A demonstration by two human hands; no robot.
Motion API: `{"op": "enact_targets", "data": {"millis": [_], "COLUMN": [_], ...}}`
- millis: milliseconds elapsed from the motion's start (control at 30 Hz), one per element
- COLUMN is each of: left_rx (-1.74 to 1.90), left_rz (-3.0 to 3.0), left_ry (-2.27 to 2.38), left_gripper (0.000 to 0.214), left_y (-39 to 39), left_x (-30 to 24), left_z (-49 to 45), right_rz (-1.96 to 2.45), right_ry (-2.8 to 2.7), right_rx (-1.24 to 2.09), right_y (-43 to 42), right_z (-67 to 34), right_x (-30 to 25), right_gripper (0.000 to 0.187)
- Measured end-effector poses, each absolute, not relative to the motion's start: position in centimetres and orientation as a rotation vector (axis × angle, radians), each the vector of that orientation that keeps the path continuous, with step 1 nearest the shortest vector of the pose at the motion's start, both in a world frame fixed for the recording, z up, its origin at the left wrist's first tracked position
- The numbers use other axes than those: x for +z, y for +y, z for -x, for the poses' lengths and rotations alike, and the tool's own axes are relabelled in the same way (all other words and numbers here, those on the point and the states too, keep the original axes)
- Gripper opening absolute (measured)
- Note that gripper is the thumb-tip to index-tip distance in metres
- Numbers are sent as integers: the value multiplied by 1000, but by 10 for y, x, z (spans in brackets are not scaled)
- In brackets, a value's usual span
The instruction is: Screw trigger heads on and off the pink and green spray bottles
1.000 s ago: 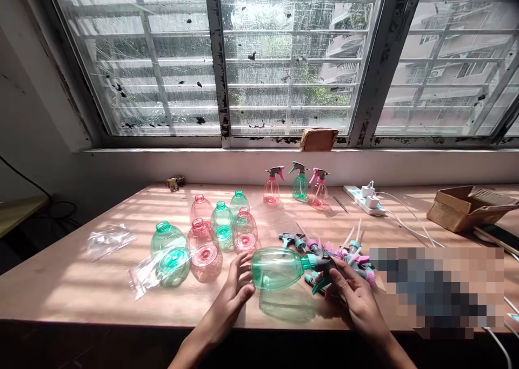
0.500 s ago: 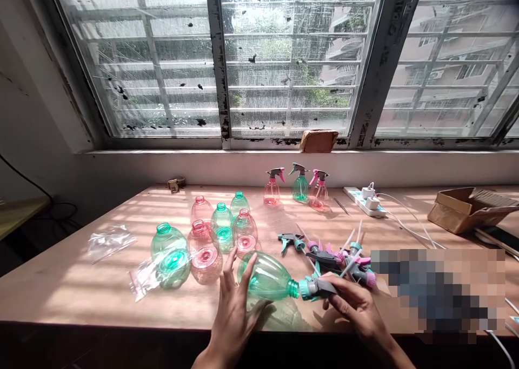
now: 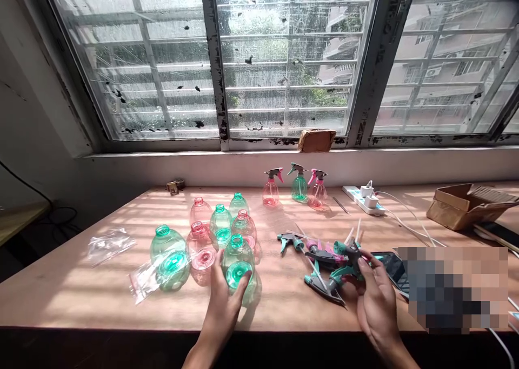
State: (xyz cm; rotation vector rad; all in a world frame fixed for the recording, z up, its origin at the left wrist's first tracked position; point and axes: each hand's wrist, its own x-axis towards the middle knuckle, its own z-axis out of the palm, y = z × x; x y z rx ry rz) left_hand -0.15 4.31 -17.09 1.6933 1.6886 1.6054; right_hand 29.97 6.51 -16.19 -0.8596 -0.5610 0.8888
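My left hand point(image 3: 224, 304) is wrapped round a clear green plastic bottle point(image 3: 237, 261) that stands upright on the wooden table point(image 3: 81, 299), its neck bare. My right hand point(image 3: 375, 296) is closed on a grey and teal trigger sprayer head point(image 3: 340, 274) at the near edge of a pile of loose sprayer heads point(image 3: 320, 250). Several more green and pink bottles point(image 3: 203, 234) without tops stand just left of and behind the held bottle.
Three finished spray bottles point(image 3: 299, 185) stand at the back near the window sill. A power strip with cables point(image 3: 365, 200) and an open cardboard box point(image 3: 462, 204) lie to the right, a dark phone point(image 3: 389, 266) beside my right hand. Clear plastic bags point(image 3: 109, 242) lie at the left.
The green bottle lay on its side with the sprayer at its neck; now it stands upright by the other bottles. My right hand has drawn the sprayer head away to the right.
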Motion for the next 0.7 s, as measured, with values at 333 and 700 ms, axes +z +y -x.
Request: {"op": "enact_targets", "data": {"millis": [333, 700], "left_rx": [1487, 1148], "left_rz": [-2750, -2393], "left_ry": [1501, 1696], "left_gripper": [43, 44], "left_y": [14, 25], "left_x": [-165, -161], "left_z": [-13, -3], "right_rz": [1060, 1147], "right_ry": [-1110, -1778], "right_rx": [680, 433], "right_y": [67, 69], "right_z": [-300, -294], "right_x": [-180, -183], "right_gripper": [45, 32]}}
